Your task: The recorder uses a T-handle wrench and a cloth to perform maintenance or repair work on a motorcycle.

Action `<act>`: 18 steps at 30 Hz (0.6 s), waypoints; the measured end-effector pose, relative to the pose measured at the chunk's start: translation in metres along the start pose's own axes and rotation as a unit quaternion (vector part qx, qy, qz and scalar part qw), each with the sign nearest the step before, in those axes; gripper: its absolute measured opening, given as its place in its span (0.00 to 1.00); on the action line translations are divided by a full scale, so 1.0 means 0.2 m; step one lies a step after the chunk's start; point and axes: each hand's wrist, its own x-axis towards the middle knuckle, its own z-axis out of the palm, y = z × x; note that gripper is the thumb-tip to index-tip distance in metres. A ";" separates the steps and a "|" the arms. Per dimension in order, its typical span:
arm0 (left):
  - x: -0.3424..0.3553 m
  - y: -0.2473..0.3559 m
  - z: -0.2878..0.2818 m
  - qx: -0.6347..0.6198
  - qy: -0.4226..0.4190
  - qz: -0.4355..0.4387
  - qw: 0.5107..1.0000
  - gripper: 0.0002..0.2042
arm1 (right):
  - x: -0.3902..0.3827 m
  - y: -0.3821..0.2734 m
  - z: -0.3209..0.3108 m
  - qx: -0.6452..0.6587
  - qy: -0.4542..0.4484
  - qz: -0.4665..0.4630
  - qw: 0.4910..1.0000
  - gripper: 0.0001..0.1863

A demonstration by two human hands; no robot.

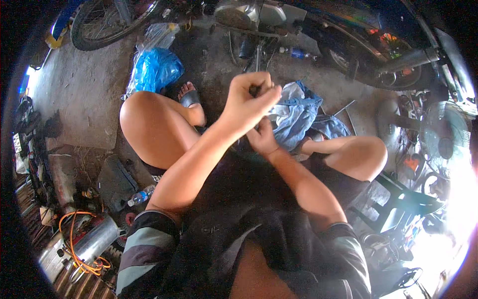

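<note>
My left hand [251, 99] is raised in front of me, its fingers curled and the thumb closed toward them. A dark gap shows inside the curl, and what it holds, if anything, cannot be made out. Just below it is my right hand [263, 137], thumb up and fingers bent, partly covered by the left. What lies in its grip is hidden. Beyond both hands a crumpled blue and white cloth [298, 112] lies by my right shin; whether the right hand touches it is unclear.
Ahead stands a motorbike [259, 15], with a plastic bottle [298, 53] on the floor beside it. A blue plastic bag [158, 69] lies past my left knee. To the right are a fan [445, 137] and a green plastic chair [398, 202]. A metal cylinder [97, 238] with orange cord lies lower left.
</note>
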 end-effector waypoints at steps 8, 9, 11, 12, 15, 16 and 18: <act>0.06 0.03 -0.03 -0.109 -0.020 -0.024 0.994 0.11 | 0.04 -0.18 -0.26 -0.241 -0.140 0.176 0.944 0.11; 0.06 0.00 -0.03 -0.043 -0.007 -0.036 0.998 0.10 | 0.04 -0.17 -0.31 -0.246 -0.155 0.154 0.944 0.12; 0.06 -0.05 -0.05 0.032 -0.032 -0.054 0.998 0.09 | 0.04 -0.17 -0.38 -0.261 -0.164 0.097 0.946 0.16; 0.07 -0.07 -0.06 0.087 -0.041 -0.054 0.994 0.10 | 0.05 -0.18 -0.40 -0.258 -0.163 0.097 0.947 0.16; 0.08 -0.12 -0.10 0.309 -0.010 -0.079 0.948 0.15 | 0.08 -0.18 -0.43 -0.314 -0.222 0.173 0.907 0.21; 0.09 -0.14 -0.10 0.314 -0.010 -0.083 0.946 0.15 | 0.08 -0.14 -0.43 -0.307 -0.222 0.173 0.909 0.21; 0.13 -0.15 -0.09 0.350 0.003 -0.172 0.921 0.18 | 0.08 -0.03 -0.45 -0.283 -0.242 0.195 0.907 0.23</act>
